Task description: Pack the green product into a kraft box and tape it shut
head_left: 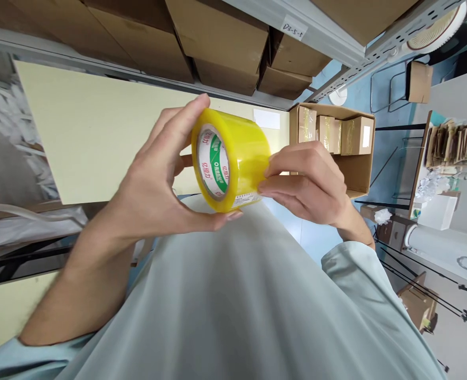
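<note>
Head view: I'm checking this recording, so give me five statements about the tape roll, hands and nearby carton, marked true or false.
1. The left hand holds the tape roll. True.
2. The roll lies on the table. False: it is held up off it.
3. The right hand touches the roll. True.
4. The roll's inside is plain black. False: its core is white with red and green print.
5. An open carton contains smaller boxes. True.

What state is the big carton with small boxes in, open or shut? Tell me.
Open: the view reaches into the carton, showing small boxes and bare cardboard.
</note>
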`<state>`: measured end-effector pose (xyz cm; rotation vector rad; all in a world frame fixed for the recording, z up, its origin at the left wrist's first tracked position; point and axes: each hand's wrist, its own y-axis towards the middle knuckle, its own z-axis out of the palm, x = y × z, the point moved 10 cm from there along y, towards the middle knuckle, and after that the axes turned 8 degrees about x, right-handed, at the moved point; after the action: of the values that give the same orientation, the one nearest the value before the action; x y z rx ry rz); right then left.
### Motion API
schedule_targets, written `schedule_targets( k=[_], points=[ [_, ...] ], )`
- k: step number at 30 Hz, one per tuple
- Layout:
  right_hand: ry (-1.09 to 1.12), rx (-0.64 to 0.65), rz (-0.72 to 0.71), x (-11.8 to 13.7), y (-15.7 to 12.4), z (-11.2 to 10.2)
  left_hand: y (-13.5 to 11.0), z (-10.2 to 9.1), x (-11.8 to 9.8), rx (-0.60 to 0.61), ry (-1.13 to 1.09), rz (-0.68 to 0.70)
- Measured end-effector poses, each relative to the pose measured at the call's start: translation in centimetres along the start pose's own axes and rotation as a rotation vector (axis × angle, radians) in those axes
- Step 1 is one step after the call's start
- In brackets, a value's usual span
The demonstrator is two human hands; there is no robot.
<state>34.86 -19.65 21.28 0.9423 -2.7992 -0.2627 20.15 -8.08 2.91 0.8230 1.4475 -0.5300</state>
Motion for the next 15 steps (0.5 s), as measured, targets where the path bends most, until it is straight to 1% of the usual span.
schedule_targets(
  k=[1, 3, 5, 7, 10, 11, 13, 15],
  points=[
    [-0.033, -0.026, -0.041, 0.1, -0.3, 0.5, 0.1, 0.4, -0.8, 0.015, 0.018, 0.043],
    [-0.093, -0.008, -0.068, -0.2, -1.2, 2.5, 0.2, 1.3, -2.2, 0.034, 0.023, 0.127],
    [-0.119, 0.028, -0.047, -0.8, -2.2, 4.4, 0.2, 2.1, -3.1, 0.036, 0.01, 0.176],
    [-0.117, -0.002, -0.028, -1.2, -3.2, 5.1, 0.3, 2.8, -3.5, 0.029, 0.0, 0.193],
    [-0.09, -0.163, -0.108, -0.5, -4.1, 3.9, 0.3, 3.2, -3.2, 0.002, -0.041, 0.165],
    [-0.067, -0.192, -0.125, -0.4, -4.1, 3.3, 0.3, 3.1, -2.8, -0.011, -0.069, 0.137],
    [-0.009, -0.194, -0.103, -0.4, -3.7, 2.4, 0.3, 2.8, -1.8, -0.036, -0.12, 0.071],
    [0.047, -0.167, -0.034, -0.7, -3.0, 1.7, 0.3, 2.4, -1.4, -0.053, -0.115, 0.047]
  ],
)
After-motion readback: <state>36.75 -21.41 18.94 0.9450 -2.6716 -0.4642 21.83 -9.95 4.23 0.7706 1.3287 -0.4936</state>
